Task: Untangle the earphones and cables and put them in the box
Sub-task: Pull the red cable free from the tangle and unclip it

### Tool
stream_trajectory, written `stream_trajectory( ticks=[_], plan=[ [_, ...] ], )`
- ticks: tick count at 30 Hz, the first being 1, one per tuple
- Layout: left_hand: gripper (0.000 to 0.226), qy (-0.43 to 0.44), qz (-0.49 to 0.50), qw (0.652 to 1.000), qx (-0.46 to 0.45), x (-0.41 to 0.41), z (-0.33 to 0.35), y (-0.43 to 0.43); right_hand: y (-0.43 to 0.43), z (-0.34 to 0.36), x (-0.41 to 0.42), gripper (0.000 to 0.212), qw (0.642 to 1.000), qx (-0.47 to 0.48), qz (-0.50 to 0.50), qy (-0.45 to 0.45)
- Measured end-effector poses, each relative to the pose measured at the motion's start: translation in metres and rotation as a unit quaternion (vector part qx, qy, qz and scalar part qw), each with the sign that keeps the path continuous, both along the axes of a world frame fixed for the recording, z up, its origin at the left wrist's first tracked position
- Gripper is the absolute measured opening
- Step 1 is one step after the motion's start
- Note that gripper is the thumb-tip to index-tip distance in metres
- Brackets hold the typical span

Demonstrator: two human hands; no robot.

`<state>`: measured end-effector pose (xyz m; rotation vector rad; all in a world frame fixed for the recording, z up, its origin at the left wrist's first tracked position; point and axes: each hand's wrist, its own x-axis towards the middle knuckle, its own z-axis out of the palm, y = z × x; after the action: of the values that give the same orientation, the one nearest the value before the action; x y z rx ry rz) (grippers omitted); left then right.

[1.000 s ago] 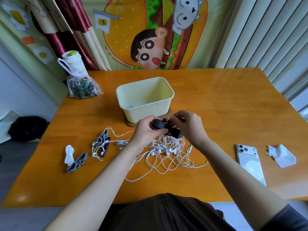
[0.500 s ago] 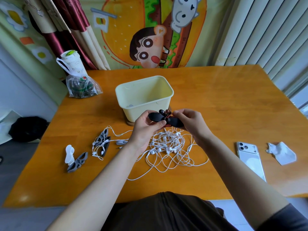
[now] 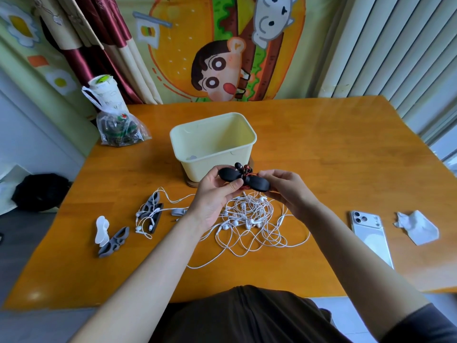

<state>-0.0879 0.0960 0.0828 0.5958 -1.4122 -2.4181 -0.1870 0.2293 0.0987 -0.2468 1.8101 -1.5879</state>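
Black winder (image 3: 258,184) risen toward box (image 3: 212,167) — left hand (image 3: 212,196) pinches it; right hand (image 3: 286,191) too.

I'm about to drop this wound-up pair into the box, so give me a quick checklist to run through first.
1. Grip: left hand and right hand both pinch the black cable winder: ok.
2. Red-and-black earphone cord wrapped round the winder's middle, loose end secured: cannot tell.
3. Cream box open, with room inside: ok.
4. Way to the box, just behind the hands, unobstructed: ok.
5. Winder free of the white earphone tangle lying under it: cannot tell.
6. White tangle sorted out: not ok.
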Motion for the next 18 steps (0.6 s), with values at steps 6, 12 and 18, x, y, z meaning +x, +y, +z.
stream_trajectory(
  ticks=[6,12,18],
  plan=[
    [0.038,0.006,0.012,0.999,0.045,0.000,-0.002,0.000,0.001,-0.009,0.000,0.012,0.999,-0.017,-0.004,-0.044],
    [0.033,-0.011,0.034,0.997,0.068,0.001,-0.001,-0.008,0.004,-0.020,-0.005,0.019,0.987,0.082,-0.025,0.139],
    [0.030,-0.035,0.047,0.998,0.031,0.000,-0.004,-0.010,-0.009,-0.011,0.009,0.020,0.917,0.079,-0.058,0.386]
  ],
)
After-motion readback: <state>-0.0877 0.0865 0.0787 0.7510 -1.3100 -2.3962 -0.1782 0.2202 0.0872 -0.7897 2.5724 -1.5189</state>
